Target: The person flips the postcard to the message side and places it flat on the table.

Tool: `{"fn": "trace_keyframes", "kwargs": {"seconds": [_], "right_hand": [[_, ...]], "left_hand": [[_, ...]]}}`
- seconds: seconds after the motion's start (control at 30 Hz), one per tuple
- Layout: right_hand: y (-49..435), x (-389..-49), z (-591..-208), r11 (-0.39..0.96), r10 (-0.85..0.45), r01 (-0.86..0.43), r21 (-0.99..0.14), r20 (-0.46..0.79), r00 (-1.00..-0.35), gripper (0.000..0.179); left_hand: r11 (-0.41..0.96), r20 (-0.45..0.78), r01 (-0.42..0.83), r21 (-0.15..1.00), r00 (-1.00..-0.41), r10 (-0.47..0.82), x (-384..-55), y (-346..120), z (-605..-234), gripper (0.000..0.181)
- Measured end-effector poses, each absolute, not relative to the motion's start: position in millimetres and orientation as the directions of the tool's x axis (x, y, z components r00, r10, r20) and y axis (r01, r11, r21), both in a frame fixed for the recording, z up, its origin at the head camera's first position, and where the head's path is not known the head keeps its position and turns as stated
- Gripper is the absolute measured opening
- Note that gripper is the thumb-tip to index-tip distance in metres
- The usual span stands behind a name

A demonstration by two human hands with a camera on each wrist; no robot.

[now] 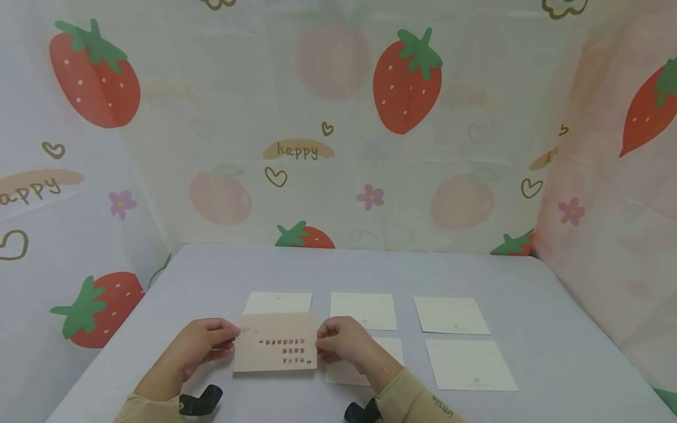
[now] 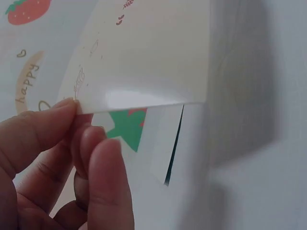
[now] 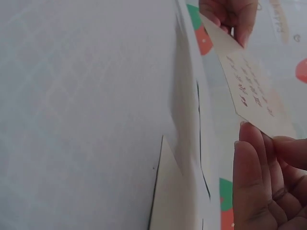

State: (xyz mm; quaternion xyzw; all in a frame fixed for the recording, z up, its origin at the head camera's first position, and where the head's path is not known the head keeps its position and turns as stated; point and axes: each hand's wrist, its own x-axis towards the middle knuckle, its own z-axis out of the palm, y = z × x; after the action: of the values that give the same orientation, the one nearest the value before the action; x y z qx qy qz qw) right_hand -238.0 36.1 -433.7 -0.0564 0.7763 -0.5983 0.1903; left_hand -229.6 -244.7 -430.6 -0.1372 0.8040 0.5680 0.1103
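A cream card (image 1: 275,342) printed with lines of characters is held up above the table between both hands. My left hand (image 1: 208,343) pinches its left edge near a corner, thumb on one face and fingers behind, as the left wrist view shows on the card (image 2: 144,62). At the opposite edge, my right hand (image 1: 346,346) pinches the card between thumb and fingers. The right wrist view shows the card (image 3: 244,81) tilted, its printed face visible, with the left hand (image 3: 230,19) at the far end. In the head view it partly covers a card (image 1: 277,301) lying behind it.
More pale cards lie on the white table (image 1: 370,270): one at the back middle (image 1: 362,308), one partly under the right forearm (image 1: 346,373), and two at right, a back card (image 1: 452,314) and a front card (image 1: 471,364). A strawberry-print curtain (image 1: 338,117) surrounds the table.
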Motion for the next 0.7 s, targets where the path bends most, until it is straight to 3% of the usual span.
{"fn": "trace_keyframes", "kwargs": {"seconds": [0.7], "right_hand": [[40.8,-239.5,-431.6,0.243,-0.324,0.153,-0.958,-0.229,-0.918,0.004]], "left_hand": [[0.247,-0.316,-0.316,0.916,-0.948,-0.040,-229.9,-245.6,-425.0,0.021]]}}
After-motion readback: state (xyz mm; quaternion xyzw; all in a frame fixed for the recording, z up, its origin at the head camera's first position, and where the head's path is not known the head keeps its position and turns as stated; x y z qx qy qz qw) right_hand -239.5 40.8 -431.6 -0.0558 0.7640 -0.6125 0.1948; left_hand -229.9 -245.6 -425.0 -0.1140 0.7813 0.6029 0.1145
